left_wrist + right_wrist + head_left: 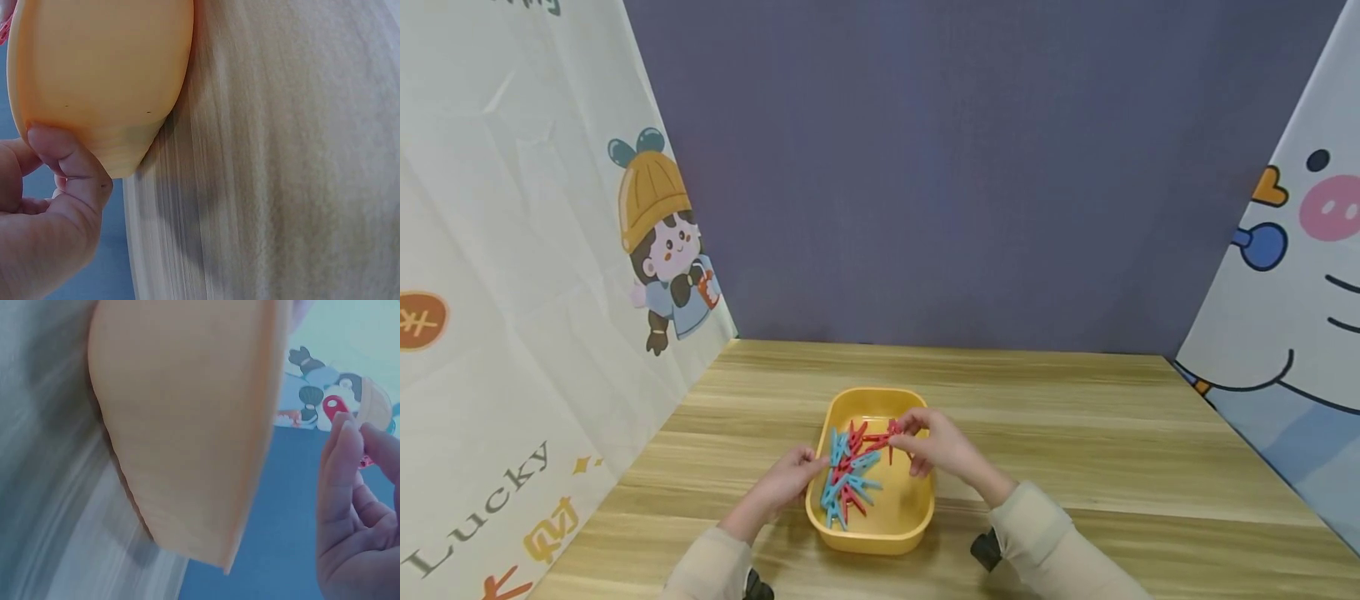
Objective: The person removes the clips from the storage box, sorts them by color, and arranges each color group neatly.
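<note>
A yellow plastic basket (872, 543) stands on the table, with blue clothespins (835, 511) and red clothespins (853, 498) heaped along its left side. My left hand (790, 477) holds the basket's left rim; in the left wrist view, the thumb and fingers (59, 145) pinch that rim. Over the basket's right far part, my right hand (942, 446) pinches a red clothespin (892, 428). The right wrist view shows one end of that red clothespin (335, 407) sticking out past the fingertips, above the rim; the fingers hide the rest.
The wood-grain table (1075, 433) extends around the basket. A dark blue-grey panel (925, 183) rises behind it. Printed white sheets hang on the left (512, 208) and on the right (1262, 317).
</note>
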{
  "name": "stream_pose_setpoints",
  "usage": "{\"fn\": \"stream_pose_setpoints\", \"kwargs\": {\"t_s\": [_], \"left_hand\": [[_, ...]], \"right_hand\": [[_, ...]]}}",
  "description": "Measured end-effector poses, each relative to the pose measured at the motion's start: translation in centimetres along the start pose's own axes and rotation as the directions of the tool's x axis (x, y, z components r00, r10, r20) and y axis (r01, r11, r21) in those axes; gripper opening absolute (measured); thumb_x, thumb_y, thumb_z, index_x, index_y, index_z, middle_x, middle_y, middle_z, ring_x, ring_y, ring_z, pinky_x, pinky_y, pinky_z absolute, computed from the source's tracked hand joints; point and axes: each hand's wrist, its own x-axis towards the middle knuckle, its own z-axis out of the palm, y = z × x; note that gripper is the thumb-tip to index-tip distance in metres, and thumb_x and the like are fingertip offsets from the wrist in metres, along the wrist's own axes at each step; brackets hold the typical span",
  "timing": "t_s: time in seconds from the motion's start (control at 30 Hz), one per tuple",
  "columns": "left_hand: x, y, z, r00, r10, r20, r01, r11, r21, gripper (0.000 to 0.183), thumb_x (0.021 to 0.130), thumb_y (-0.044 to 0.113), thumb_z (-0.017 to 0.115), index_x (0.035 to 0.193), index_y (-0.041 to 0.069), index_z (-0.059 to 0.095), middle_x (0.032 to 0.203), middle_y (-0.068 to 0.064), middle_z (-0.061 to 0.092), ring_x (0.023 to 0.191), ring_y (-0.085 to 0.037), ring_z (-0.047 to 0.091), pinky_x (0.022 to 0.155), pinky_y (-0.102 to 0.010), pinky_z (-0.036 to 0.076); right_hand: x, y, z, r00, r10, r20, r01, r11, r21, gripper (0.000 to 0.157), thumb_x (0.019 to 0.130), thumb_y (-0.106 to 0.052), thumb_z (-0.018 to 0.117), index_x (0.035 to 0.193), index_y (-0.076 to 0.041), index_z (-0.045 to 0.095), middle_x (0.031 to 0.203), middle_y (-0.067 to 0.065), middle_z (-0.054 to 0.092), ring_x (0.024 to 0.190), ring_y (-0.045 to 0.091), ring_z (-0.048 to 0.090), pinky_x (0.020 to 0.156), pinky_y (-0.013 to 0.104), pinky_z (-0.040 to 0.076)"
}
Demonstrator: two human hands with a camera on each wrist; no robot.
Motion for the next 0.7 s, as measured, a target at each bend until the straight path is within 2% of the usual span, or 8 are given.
{"fn": "stream_pose_setpoints", "kwargs": {"t_s": [0.27,0.53,0.7], "left_hand": [[0.0,0.0,0.0,1.000,0.006,0.010,-0.006,1.000,-0.005,0.022,0.096,0.020,0.049,0.090,0.001,0.040,0.076,-0.006,0.044,0.062,-0.014,0.046,0.052,-0.024,0.041],[0.1,-0.1,0.1,1.000,0.004,-0.001,-0.004,1.000,-0.005,0.021,0.096,0.019,0.049,0.090,0.001,0.040,0.077,-0.007,0.045,0.063,-0.014,0.047,0.052,-0.024,0.043],[0.1,-0.1,0.0,1.000,0.002,0.010,-0.001,1.000,-0.016,0.021,0.096,0.018,0.048,0.092,-0.001,0.040,0.079,-0.009,0.047,0.064,-0.015,0.049,0.053,-0.025,0.045]], "right_hand": [[0.2,0.1,-2.0,0.997,0.039,-0.068,-0.037,0.999,0.036,0.033,0.086,-0.019,0.067,0.110,0.000,0.054,0.086,0.017,0.058,0.045,0.016,0.054,0.047,0.045,0.051],[0.4,1.2,-3.7,0.995,0.037,-0.089,-0.030,0.997,0.072,0.045,0.088,-0.014,0.064,0.126,0.001,0.047,0.085,0.020,0.057,0.049,0.020,0.057,0.052,0.050,0.051],[0.5,1.7,-4.5,0.991,0.058,-0.117,-0.048,0.995,0.085,0.045,0.088,-0.013,0.063,0.128,0.000,0.047,0.082,0.014,0.056,0.051,0.025,0.059,0.052,0.048,0.052]]}}
